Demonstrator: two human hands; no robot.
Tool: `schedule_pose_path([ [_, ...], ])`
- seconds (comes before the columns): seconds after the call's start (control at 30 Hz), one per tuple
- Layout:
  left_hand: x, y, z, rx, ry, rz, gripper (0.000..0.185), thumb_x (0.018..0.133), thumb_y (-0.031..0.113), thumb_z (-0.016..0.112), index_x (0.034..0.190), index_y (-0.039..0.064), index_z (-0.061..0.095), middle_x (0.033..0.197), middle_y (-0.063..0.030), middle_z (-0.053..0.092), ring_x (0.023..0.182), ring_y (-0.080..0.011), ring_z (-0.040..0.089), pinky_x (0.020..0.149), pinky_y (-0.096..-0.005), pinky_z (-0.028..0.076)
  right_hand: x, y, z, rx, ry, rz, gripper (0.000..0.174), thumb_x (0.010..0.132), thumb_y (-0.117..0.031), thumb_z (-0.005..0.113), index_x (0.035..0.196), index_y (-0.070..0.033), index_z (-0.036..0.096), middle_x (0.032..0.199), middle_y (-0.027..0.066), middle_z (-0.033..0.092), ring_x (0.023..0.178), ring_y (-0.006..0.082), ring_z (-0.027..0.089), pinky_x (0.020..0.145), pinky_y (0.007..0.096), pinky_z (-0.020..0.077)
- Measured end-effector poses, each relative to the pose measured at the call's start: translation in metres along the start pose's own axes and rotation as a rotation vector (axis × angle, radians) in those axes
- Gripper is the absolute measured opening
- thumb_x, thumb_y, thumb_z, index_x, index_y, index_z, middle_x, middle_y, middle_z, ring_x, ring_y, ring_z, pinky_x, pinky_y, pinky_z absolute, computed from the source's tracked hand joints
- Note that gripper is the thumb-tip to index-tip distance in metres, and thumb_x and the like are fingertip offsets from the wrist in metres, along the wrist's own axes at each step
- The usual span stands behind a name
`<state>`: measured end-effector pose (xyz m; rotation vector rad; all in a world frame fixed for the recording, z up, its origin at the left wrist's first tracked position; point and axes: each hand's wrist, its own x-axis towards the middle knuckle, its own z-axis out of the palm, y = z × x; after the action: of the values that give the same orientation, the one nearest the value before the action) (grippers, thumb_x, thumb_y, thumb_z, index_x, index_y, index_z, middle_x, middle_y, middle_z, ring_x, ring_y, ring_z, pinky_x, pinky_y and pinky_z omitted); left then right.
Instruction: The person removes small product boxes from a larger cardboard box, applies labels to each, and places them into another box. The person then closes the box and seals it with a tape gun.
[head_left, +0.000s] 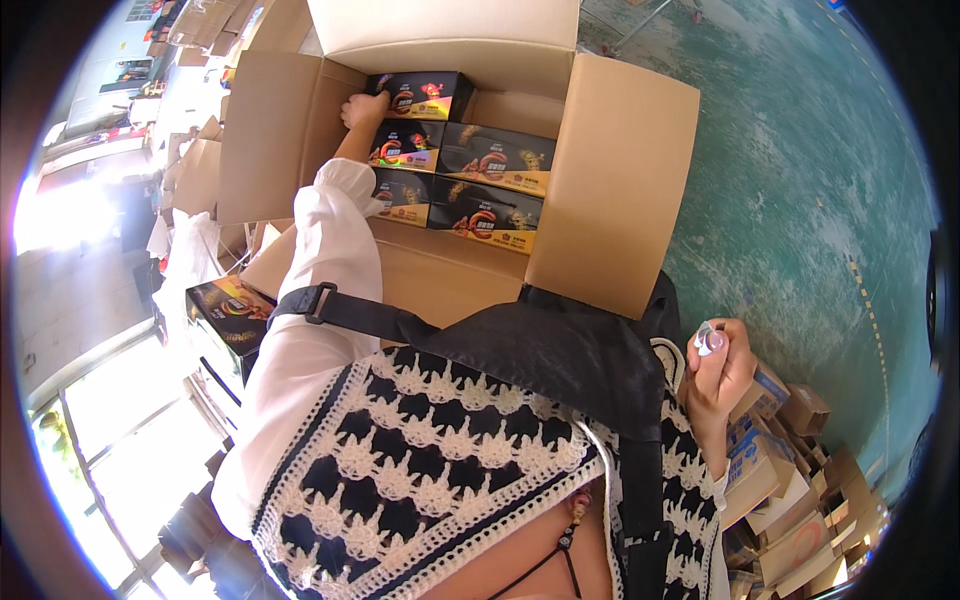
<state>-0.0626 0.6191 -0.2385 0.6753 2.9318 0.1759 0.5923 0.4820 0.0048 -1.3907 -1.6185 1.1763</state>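
In the head view, a large open cardboard carton (624, 180) stands before me with its flaps spread. Several black printed boxes with yellow corners lie inside it in rows. My left hand (365, 111) is at the left end of the top box (420, 96), fingers on its edge; the palm side is hidden. To the right of that box a gap shows inside the carton. My right hand (721, 364) is raised at the right, outside the carton, its fingers closed on a small piece of clear, shiny film (706, 339).
Another black printed box (231, 306) sits left of my left sleeve, near a translucent plastic bag (196, 251). Stacked cardboard boxes (761, 457) stand at lower right on the green floor (780, 187). Metal legs (641, 28) show beyond the carton.
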Motion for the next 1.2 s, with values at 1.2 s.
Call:
schedule_pose_path([
  [1.2,-0.18,0.118,-0.091,0.129,-0.062,1.347,0.117,0.052,0.049,0.094,0.15,0.009,0.042,0.138,-0.0148,0.05,0.134,-0.0368,0.046,0.105,-0.0533,0.036,0.004,-0.001,-0.002,0.119,-0.04,-0.094,0.024,0.103,-0.019,0.061,0.09,0.001,0.063,0.065,0.0046,0.055,0.056,0.009,0.047,0.053,0.0264,0.0389],
])
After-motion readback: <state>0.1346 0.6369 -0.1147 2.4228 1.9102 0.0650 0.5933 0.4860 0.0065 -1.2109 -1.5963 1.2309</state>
